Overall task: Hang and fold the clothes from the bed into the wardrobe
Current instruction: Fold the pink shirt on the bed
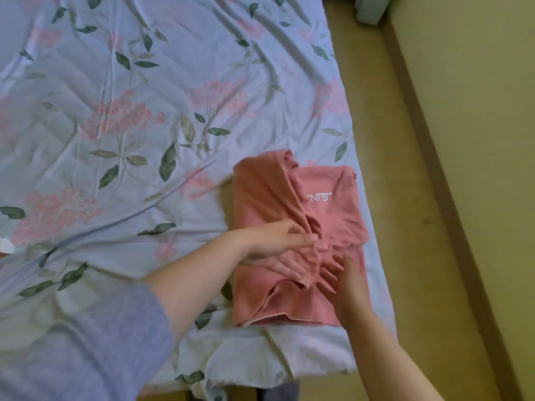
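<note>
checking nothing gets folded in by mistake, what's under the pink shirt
The pink shirt lies on the floral bedsheet, which shows around its edges. The left hand and right hand rest on top. Whatever is beneath its folded layers is covered, so cannot be seen.

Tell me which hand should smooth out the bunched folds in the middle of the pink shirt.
Left, probably. The left hand has its thumb at the bunched folds of the pink shirt, while the right hand lies flat nearer the hem, well set to anchor the cloth.
</note>
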`<state>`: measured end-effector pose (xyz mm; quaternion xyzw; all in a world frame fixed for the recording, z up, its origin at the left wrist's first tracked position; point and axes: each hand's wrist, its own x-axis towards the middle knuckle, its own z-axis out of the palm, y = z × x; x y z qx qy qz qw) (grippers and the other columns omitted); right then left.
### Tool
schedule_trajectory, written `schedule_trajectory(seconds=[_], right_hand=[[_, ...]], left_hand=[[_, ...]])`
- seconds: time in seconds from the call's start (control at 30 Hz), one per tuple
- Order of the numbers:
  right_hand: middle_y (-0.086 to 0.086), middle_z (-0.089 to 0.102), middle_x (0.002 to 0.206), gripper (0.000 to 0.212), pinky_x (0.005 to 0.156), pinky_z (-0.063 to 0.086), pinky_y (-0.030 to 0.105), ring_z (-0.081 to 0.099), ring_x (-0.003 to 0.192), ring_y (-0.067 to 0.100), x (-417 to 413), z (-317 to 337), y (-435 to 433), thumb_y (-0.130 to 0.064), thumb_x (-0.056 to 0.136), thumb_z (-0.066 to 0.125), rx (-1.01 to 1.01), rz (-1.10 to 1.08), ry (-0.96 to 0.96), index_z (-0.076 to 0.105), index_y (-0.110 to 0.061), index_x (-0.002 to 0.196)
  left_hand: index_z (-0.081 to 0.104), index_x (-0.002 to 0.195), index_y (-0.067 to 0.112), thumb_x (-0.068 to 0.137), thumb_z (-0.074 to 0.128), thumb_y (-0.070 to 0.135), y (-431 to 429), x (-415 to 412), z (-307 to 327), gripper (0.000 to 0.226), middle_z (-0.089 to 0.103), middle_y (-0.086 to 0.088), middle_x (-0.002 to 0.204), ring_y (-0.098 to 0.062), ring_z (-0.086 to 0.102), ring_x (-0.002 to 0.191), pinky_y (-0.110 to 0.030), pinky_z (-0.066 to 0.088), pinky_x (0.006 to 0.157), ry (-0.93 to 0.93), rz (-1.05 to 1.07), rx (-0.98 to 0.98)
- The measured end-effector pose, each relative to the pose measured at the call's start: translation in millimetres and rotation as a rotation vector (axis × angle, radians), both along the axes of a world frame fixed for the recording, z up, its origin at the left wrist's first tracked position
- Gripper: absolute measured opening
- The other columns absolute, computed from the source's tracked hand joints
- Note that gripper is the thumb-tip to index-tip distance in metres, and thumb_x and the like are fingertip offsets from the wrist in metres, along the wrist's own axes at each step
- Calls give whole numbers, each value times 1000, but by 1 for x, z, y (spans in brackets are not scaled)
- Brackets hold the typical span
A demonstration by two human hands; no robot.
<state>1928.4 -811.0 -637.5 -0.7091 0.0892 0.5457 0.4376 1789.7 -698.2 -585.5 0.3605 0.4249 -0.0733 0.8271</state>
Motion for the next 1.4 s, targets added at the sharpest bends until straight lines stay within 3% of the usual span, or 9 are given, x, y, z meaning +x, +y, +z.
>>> schedule_trajectory(seconds=[0.13,0.27,0.43,0.63,0.77,0.93,1.13,1.23,1.4], right_hand=[[12,57,103,16,76,45,36,57,93,25,30,-11,-7,-20,100,40,-60,95,-108,54,-14,106],[9,51,73,15,68,36,35,47,74,23,27,-25,0,-10,92,46,10,346,-282,53,-13,79],[11,62,105,29,87,47,36,58,99,29,13,-35,17,-25,88,57,-103,582,-694,65,-13,112],[4,51,131,51,100,43,33,57,113,19,12,-51,42,-27,89,64,197,845,-736,50,-19,138],[1,61,124,51,96,47,34,57,116,18,18,-65,55,-29,88,69,124,737,-586,52,-14,133],[1,54,66,25,56,36,29,55,73,24,35,-67,64,-24,88,64,14,762,-647,51,-12,70],[-2,58,109,47,82,46,33,56,102,18,26,-69,53,-43,84,68,62,696,-658,53,-17,121],[-12,58,77,23,60,42,26,59,78,15,26,-75,47,-40,86,66,85,731,-579,53,-21,89],[-4,50,60,35,56,35,30,45,58,14,33,-77,40,-29,92,61,105,816,-621,41,-17,66]], left_hand=[[54,87,8,98,47,10,-8,10,-34,14,59,-16,85,-14,62,56,-24,48,48,255,244,500],[66,109,7,83,66,12,-23,-30,-70,27,58,-14,110,-30,53,102,-31,39,92,606,-181,1226],[41,145,17,83,70,28,-34,-41,-96,69,19,-10,159,-33,15,144,-32,8,118,573,-335,1299],[-8,151,40,79,63,59,-39,-28,-118,103,-42,7,148,-35,-37,138,-51,4,120,694,-683,1192],[-20,147,42,72,62,69,-46,-28,-124,115,-50,4,143,-37,-42,133,-55,4,118,741,-776,1188],[-14,147,45,72,57,72,-34,-32,-122,107,-45,8,148,-32,-41,136,-54,-2,116,717,-646,1296],[-12,150,39,88,31,68,-8,-19,-132,81,-42,8,148,-29,-37,139,-54,-6,117,798,-649,1376],[-15,149,41,88,32,70,-4,-6,-138,83,-42,11,147,-29,-40,136,-60,-5,115,784,-695,1360],[-23,142,49,87,34,70,-4,-5,-141,82,-42,9,148,-34,-43,134,-66,-4,111,771,-710,1390]])
